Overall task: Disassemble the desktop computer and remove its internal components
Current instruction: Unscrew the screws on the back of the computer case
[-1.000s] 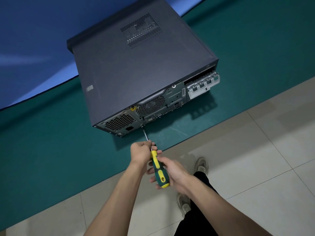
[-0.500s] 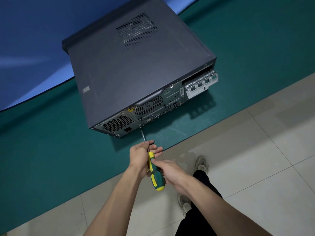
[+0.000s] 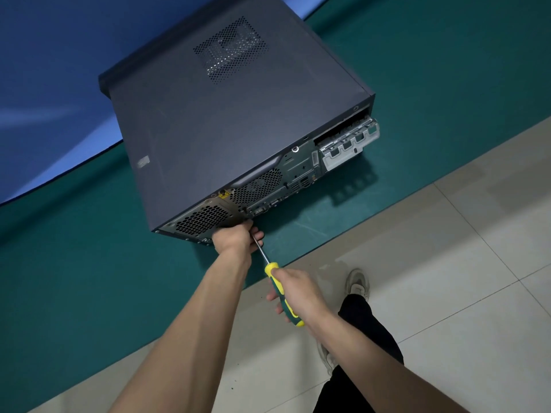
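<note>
Left hand: curled against the rear panel of my computer, fingers round the screwdriver shaft near its tip; I judge I am steering the tip onto a screw, which my knuckles hide.
Right hand: wrapped round the yellow-green handle, behind and to the right of my left hand, placed to turn and push along the shaft.
Computer: lies on its side on the green mat, just ahead of my left hand, rear panel facing me so the screws are reachable; cover on, nothing taken out.
Vent: honeycomb grille touching my left hand on its left.
Bracket: silver slot piece sticking out, well right of both hands, out of the way.
Floor: pale tiles under my right hand; my shoes beside it.
Obstruction: my own left hand blocks my sight of the tip.
</note>
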Tool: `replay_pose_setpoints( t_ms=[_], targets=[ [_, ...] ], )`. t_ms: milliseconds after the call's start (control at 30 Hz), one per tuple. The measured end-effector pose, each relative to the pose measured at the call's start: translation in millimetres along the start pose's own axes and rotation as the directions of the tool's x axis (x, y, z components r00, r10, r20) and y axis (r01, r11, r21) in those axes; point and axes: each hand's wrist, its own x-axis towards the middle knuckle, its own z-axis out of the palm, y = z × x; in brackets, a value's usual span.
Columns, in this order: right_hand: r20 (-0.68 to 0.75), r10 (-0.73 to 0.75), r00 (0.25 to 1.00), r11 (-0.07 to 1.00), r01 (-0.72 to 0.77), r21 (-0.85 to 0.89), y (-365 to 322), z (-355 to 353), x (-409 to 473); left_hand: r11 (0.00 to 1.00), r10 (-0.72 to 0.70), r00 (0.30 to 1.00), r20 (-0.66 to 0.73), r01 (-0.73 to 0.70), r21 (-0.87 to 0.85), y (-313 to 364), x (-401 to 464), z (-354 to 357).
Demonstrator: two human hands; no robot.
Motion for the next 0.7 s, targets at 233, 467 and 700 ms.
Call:
replay_pose_setpoints(
  t_ms=[233, 467, 700],
  targets=[
    [-0.060, -0.080, 0.995, 0.984, 0.070, -0.164, 0, -16, 8, 1.000, 0.031, 0.999, -0.019, -0.031, -0.002, -4, 2, -2],
    [-0.147, -0.193, 0.970, 0.858, 0.094, -0.505, -13, -45, 2, 0.993, 0.113, 0.982, 0.155, -0.118, 0.025, -2, -21, -4],
    [-0.217, -0.334, 0.917, 0.746, 0.116, -0.656, -28, -61, -34, 0.957, 0.291, 0.910, 0.295, -0.283, -0.071, 19, -82, -21]
  ],
)
